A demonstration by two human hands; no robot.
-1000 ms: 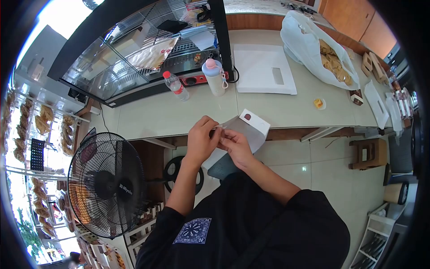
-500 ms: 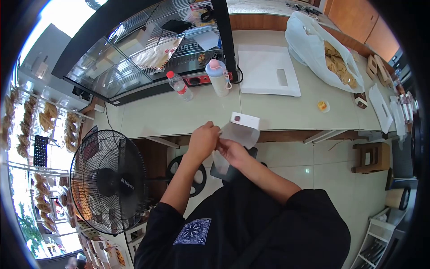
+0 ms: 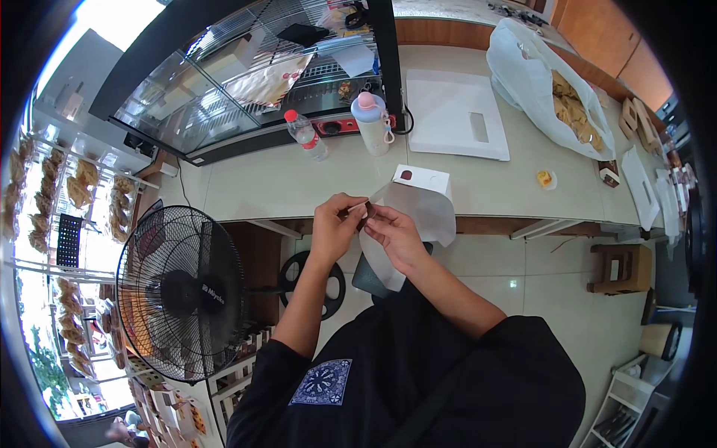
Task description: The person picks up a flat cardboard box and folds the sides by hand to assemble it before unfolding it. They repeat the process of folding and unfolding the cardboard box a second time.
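My left hand [image 3: 335, 225] and my right hand [image 3: 394, 237] meet just off the counter's front edge, fingers pinched together. Between their fingertips is a small dark brown piece [image 3: 367, 212] that looks like a sticker, partly covered by the fingers. Beyond my right hand, at the counter edge, lies a white box [image 3: 429, 178] with a dark brown oval on its top. From it a wide translucent white strip [image 3: 433, 213] curls down over the edge and passes under and behind my right hand.
A glass display case [image 3: 246, 82] stands at the back left. In front of it are a plastic bottle [image 3: 306, 137] and a white tumbler [image 3: 373, 134]. A white tray [image 3: 448, 112] and a plastic bag [image 3: 523, 75] lie behind. A black fan [image 3: 179, 291] stands at my left.
Both hands have risen slightly towards the counter, and the brown piece now shows between the fingertips. The translucent strip hangs further out to the right. The view has shifted slightly.
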